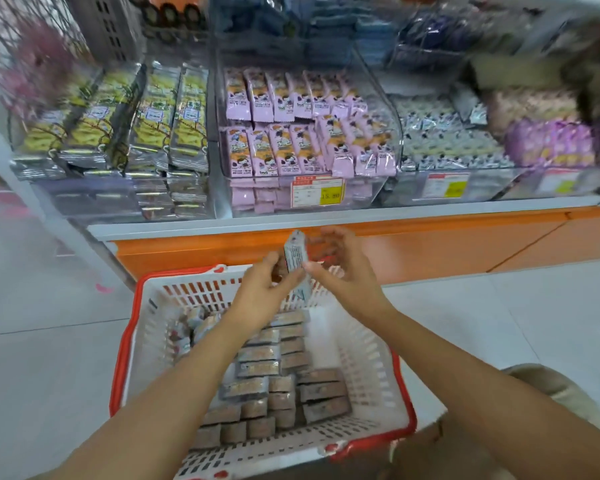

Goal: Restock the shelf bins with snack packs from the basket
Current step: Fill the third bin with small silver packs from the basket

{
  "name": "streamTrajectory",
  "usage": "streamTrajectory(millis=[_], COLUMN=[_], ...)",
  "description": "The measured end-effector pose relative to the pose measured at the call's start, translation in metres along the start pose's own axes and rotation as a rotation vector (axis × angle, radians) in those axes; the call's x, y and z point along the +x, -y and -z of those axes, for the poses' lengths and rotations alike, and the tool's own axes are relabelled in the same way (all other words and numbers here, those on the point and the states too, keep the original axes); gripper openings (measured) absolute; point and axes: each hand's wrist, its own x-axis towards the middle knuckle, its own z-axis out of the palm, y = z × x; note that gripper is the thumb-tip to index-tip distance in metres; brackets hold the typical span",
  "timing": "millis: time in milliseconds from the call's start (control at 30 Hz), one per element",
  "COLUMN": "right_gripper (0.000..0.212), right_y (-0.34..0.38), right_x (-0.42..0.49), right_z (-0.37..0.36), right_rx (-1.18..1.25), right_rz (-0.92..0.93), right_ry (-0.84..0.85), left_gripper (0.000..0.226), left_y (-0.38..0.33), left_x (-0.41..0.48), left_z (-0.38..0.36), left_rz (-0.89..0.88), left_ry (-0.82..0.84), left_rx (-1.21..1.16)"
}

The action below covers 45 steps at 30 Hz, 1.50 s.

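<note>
A white basket with a red rim [371, 362] stands on the floor below me, holding several small brown and silver snack packs [257, 368]. Above its far edge, my left hand [267, 285] and my right hand [340, 268] together grip a small stack of silver packs [296, 258], held upright between the fingers. Clear shelf bins stand beyond: one with pink and purple packs [302, 133], one with silver-white packs [444, 140] to its right.
Yellow and silver bags [142, 119] fill the left bin. Purple packs [548, 140] lie at the far right. An orange shelf base [430, 244] runs under the bins. Price tags [317, 192] hang on the bin fronts. White floor tiles surround the basket.
</note>
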Motion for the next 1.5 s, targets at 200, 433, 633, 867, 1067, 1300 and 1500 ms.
streamTrajectory(millis=[200,433,633,867,1067,1300,1500], right_gripper=[0.034,0.027,0.025,0.031,0.029,0.025,0.02], right_y=[0.022,0.069,0.069,0.051,0.029,0.02,0.053], right_x=[-0.017,0.002,0.073,0.156,0.206,0.209,0.171], right_z=[0.041,0.111,0.192,0.245,0.255,0.257,0.22], right_rx=[-0.152,-0.236,-0.485,-0.819,-1.002,-1.024,-0.875], right_rz=[0.106,0.239,0.144,-0.046,-0.123,-0.172,0.071], right_ry=[-0.015,-0.266,-0.551,-0.649,-0.594,-0.618,-0.532], left_gripper=[0.023,0.04,0.078,0.089,0.09,0.089,0.09], left_y=[-0.06,-0.101,-0.094,-0.078,-0.069,-0.067,-0.073], left_x=[0.013,0.04,0.069,0.078,0.089,0.093,0.087], left_z=[-0.016,-0.026,-0.021,-0.026,-0.03,-0.031,-0.028], left_rz=[-0.036,-0.531,-0.549,-0.528,-0.583,-0.584,-0.583], left_ry=[0.001,-0.262,-0.239,-0.275,-0.361,-0.375,-0.33], left_rx=[-0.263,0.366,1.032,1.19,1.258,1.299,1.243])
